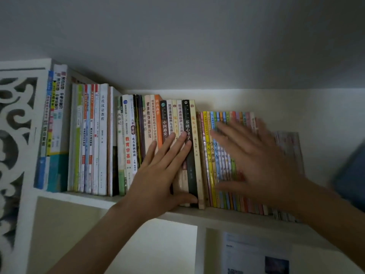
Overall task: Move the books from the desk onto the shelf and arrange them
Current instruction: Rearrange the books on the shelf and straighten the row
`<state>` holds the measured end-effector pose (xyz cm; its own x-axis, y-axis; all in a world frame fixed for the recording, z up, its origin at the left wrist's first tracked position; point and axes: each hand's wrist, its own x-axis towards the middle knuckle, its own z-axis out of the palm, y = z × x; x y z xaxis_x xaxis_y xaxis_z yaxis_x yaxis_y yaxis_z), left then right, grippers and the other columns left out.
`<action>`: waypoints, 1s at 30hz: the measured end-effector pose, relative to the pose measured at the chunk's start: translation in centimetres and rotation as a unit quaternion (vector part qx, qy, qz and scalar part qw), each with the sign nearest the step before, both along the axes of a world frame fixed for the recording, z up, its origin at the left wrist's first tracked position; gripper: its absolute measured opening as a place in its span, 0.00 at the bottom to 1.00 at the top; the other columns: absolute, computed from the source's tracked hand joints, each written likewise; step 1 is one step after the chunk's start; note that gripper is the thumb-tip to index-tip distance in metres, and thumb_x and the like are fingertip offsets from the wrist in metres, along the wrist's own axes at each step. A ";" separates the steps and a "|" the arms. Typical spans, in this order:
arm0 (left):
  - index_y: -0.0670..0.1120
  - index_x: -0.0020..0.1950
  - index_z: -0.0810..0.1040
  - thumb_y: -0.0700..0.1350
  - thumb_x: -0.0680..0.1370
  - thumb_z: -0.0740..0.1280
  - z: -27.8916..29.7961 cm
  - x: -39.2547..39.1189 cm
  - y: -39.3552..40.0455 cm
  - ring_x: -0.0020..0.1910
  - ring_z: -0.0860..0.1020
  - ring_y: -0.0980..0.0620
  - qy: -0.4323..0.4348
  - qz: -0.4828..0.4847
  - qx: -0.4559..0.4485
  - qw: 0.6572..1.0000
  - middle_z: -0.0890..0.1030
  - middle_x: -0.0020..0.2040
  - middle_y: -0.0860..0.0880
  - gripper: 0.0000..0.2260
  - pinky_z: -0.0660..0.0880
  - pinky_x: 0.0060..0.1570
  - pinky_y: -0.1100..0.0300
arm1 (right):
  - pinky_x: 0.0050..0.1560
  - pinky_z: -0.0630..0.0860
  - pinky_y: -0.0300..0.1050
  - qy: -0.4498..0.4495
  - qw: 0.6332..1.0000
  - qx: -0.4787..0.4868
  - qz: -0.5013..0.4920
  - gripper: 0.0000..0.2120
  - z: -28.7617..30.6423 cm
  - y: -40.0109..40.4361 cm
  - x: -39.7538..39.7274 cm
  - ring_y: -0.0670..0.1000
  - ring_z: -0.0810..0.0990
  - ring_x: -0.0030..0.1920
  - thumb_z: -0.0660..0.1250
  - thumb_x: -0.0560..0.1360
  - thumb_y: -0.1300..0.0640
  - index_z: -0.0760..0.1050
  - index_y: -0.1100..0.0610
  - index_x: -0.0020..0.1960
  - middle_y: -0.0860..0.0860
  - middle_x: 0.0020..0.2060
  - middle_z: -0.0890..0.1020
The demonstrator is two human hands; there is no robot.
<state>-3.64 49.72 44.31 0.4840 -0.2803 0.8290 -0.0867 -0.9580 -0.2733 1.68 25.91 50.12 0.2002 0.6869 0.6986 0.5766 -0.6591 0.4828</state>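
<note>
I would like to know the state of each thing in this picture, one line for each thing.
Left hand: open, fingers flat on book spines, thumb under them.
Right hand: open, blurred, fingers spread over thin colourful books.
Black-spined book: upright, under the left fingertips.
Tall books: upright, at the left end.
Shelf: filled with upright books.
Paper sheet: flat, below the shelf.

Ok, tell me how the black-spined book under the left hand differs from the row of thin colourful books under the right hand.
The black-spined book is one thick dark volume; the thin colourful books are many slim bright spines. It stands taller than they do. The left hand lies flat and sharp on it, thumb at its base; the right hand is blurred over them. Both stand upright on the shelf.
</note>
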 end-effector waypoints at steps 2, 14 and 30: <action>0.49 0.80 0.44 0.73 0.70 0.57 -0.1 -0.1 -0.2 0.79 0.40 0.50 0.000 -0.008 -0.006 1.000 0.42 0.81 0.52 0.48 0.47 0.76 0.41 | 0.75 0.38 0.64 0.003 0.999 -0.042 0.001 0.56 -0.8 3.3 -1.0 0.54 0.38 0.78 0.64 0.67 0.26 0.40 0.51 0.80 0.53 0.79 0.41; 0.56 0.79 0.39 0.77 0.66 0.54 -1.6 -5.2 11.2 0.78 0.35 0.55 0.011 0.099 -0.094 0.991 0.35 0.79 0.56 0.49 0.48 0.75 0.41 | 0.71 0.50 0.71 -0.012 0.999 -0.025 -0.024 0.57 -1.7 9.2 -1.6 0.59 0.52 0.78 0.59 0.63 0.22 0.57 0.60 0.78 0.57 0.78 0.56; 0.58 0.79 0.42 0.57 0.70 0.74 -2.6 -6.2 14.8 0.77 0.38 0.61 0.004 -0.023 -0.195 0.981 0.39 0.78 0.65 0.49 0.51 0.76 0.43 | 0.69 0.56 0.62 -0.026 0.998 -0.053 -0.038 0.68 -2.5 8.9 -1.4 0.55 0.39 0.78 0.74 0.55 0.27 0.43 0.56 0.80 0.55 0.79 0.39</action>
